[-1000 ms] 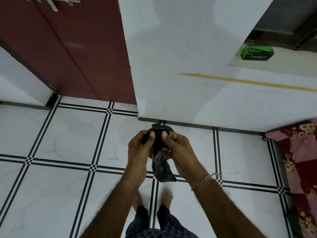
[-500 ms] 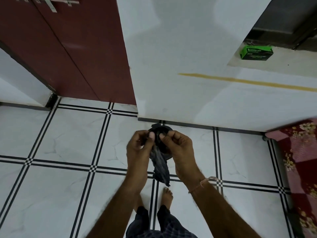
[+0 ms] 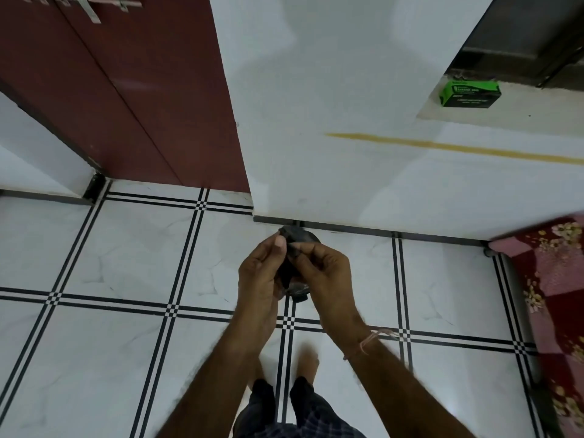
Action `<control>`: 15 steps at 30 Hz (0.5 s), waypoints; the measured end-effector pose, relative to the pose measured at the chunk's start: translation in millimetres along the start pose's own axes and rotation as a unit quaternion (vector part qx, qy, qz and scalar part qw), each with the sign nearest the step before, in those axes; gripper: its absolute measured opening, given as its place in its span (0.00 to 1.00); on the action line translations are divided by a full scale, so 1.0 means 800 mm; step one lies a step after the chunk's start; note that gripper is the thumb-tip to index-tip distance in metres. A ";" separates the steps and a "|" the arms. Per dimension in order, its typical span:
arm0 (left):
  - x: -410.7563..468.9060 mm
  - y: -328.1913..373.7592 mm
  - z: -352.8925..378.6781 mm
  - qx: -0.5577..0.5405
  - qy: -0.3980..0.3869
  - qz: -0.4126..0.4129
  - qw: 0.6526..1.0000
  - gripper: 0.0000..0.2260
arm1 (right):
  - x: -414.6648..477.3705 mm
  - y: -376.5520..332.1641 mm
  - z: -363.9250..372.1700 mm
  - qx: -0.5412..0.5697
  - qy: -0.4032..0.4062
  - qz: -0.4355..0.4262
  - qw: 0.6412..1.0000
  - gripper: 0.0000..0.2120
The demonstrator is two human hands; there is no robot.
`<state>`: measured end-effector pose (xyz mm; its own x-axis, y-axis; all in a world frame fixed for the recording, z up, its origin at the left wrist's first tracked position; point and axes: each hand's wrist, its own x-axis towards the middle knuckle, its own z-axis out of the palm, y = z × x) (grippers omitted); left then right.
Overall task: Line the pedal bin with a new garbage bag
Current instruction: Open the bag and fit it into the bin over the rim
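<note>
I stand over a small black pedal bin (image 3: pixel 305 236) that sits on the floor against the white wall; my hands hide most of it, and a dark part of it (image 3: pixel 300 294) shows just below them. My left hand (image 3: pixel 259 275) and my right hand (image 3: pixel 327 275) are close together above the bin. Both pinch a folded black garbage bag (image 3: pixel 287 269) at its top, thumbs and fingertips nearly touching. The bag is bunched between my palms.
A green box of garbage bags (image 3: pixel 470 93) lies on a ledge at the upper right. A dark red door (image 3: pixel 126 99) stands at the left. A red flowered mattress (image 3: pixel 556 279) fills the right edge. My bare feet (image 3: pixel 308 358) stand on white tiles with black lines.
The loose end of the bag that hung below my hands has been drawn up between them. My hands have come closer together over the bin.
</note>
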<state>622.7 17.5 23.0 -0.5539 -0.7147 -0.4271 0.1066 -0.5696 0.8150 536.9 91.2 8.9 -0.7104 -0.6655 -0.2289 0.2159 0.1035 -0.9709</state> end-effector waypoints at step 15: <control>0.003 0.018 0.004 -0.001 0.026 -0.032 0.999 0.13 | 0.002 -0.018 -0.013 0.058 -0.073 0.023 0.995 0.09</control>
<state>620.0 8.6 34.9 -0.5163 -0.6962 -0.4987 0.0735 -0.6162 0.7842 525.6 96.2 22.2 -0.5946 -0.7637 -0.2515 0.3280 0.0551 -0.9431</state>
